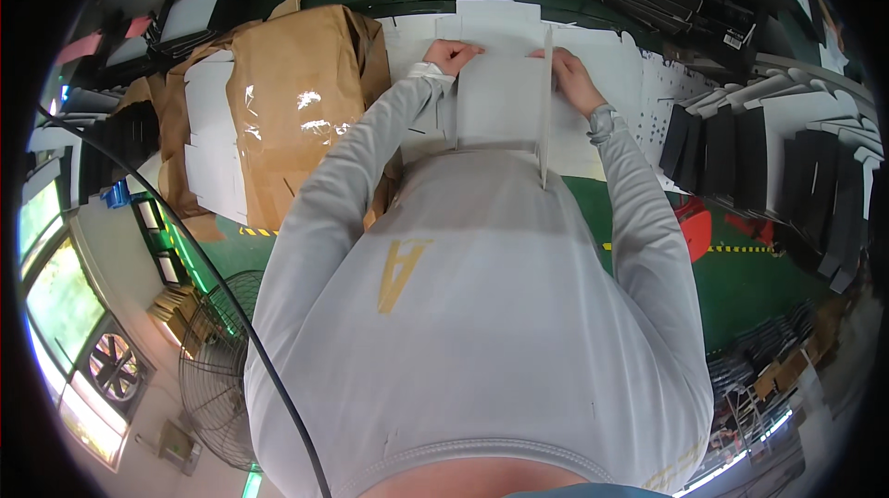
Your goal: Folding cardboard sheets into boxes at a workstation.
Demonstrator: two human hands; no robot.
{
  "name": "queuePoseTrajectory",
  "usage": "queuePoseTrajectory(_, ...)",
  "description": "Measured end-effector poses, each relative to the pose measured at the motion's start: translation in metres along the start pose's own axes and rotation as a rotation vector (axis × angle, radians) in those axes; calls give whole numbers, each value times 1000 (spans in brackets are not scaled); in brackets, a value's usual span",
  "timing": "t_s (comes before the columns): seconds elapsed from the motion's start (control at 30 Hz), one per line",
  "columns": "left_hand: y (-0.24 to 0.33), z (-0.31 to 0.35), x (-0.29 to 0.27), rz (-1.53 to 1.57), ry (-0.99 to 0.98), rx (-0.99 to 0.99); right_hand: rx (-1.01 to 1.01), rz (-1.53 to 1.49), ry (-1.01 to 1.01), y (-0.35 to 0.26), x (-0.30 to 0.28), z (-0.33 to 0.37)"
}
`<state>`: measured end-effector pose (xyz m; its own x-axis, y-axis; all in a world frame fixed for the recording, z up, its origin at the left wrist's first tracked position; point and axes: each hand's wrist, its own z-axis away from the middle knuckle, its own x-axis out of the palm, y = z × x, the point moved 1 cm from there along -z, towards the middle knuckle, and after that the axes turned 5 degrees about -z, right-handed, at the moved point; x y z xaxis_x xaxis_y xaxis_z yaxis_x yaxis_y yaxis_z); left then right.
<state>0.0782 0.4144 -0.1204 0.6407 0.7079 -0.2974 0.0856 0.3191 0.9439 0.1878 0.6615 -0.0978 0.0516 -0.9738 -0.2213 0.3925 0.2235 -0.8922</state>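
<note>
In front of my body lies a partly folded white cardboard box on the worktable. Its right side panel stands upright, and a flap sticks out at the far end. My left hand is closed at the far left corner of the box, its fingertips pinched on the edge there. Around the upright right panel my right hand is closed, with a fingertip showing on the inner side and the other fingers outside. The panel hides part of that hand.
A brown paper-wrapped bundle stands left of my left arm, beside white card sheets. Rows of black and white folded boxes stand at right. Stacked black boxes lie far right. A black cable crosses the left side near a fan.
</note>
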Motion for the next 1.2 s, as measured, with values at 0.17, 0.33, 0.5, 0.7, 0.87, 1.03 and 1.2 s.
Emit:
queuePoseTrajectory(0.17,-6,-16,-11,-115,-93,-261,-12,-129,44,-1,5,-1)
queuePoseTrajectory(0.33,8,-25,-20,-636,80,158,-34,1,27,6,1,-3)
queuePoseTrajectory(0.5,33,-50,-33,-936,-277,19,219,-32,-52,-12,-1,0)
queuePoseTrajectory(0.7,38,-49,-43,-825,-263,59,-13,-171,52,-20,12,7)
queuePoseTrajectory(0.87,44,-19,-27,-688,-109,613,-373,-693,442,22,16,-24)
queuePoseTrajectory(1.03,37,12,-19,-601,-106,359,-117,-825,65,-52,18,-30)
queuePoseTrajectory(1.2,55,0,-22,-952,74,137,-84,-730,155,-51,20,-25)
